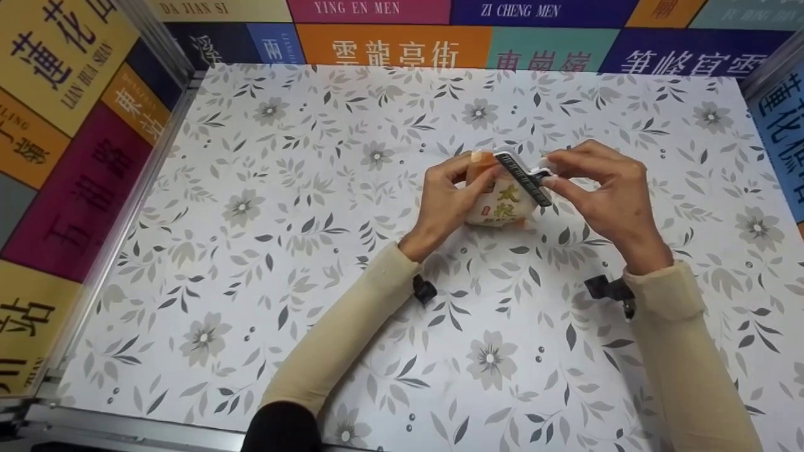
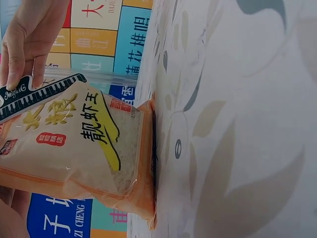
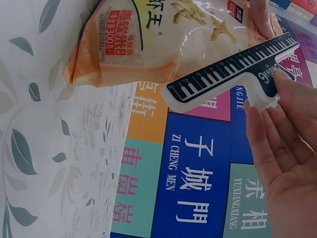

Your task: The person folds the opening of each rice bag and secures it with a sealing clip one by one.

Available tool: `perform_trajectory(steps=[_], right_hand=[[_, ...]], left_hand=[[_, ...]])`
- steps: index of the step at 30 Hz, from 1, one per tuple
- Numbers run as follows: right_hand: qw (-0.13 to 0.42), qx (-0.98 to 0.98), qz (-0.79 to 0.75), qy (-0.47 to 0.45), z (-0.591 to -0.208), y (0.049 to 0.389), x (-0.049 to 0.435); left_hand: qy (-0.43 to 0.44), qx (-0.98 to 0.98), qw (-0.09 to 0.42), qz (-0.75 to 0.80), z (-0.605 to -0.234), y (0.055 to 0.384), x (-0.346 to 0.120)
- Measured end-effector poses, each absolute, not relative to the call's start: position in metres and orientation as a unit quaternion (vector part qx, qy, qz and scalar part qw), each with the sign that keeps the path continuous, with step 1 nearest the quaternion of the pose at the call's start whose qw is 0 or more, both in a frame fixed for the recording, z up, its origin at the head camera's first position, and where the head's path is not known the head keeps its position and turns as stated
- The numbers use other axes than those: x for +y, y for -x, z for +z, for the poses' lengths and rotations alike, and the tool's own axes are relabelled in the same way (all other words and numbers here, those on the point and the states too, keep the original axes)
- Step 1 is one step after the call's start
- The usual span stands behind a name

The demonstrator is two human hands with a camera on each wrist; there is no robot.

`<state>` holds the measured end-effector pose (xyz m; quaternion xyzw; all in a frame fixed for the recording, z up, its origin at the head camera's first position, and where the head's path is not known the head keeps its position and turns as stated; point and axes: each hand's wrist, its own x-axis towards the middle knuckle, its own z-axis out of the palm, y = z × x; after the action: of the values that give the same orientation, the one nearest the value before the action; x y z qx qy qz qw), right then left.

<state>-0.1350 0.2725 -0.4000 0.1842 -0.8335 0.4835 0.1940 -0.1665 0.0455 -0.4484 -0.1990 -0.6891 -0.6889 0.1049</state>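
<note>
A clear, orange-edged bag of rice (image 1: 499,204) stands upright on the table, its printed front showing in the left wrist view. My left hand (image 1: 449,194) grips the bag near its top, thumb in front and fingers behind. Slanting across the bag's top is a bag clip (image 3: 228,69), black and white with a piano-key pattern and the word "Music". The thumb and fingers of my right hand (image 1: 612,188) pinch its handle part. The clip overlaps the bag's upper edge in the head view; whether its bars close on the bag I cannot tell.
A white tabletop (image 1: 377,301) with grey flowers and leaves lies under both arms. Colourful panels with large lettering (image 1: 396,47) stand along the back and sides. Black wrist mounts (image 1: 608,289) hang by the cuffs.
</note>
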Motion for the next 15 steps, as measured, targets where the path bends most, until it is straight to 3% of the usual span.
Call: perform_trajectory(steps=[15], right_hand=[[0.18, -0.837, 0.493, -0.156, -0.4054, 0.1341, 0.2688]], left_hand=[[0.21, -0.691, 0.063, -0.689, -0.4514, 0.1668, 0.0386]])
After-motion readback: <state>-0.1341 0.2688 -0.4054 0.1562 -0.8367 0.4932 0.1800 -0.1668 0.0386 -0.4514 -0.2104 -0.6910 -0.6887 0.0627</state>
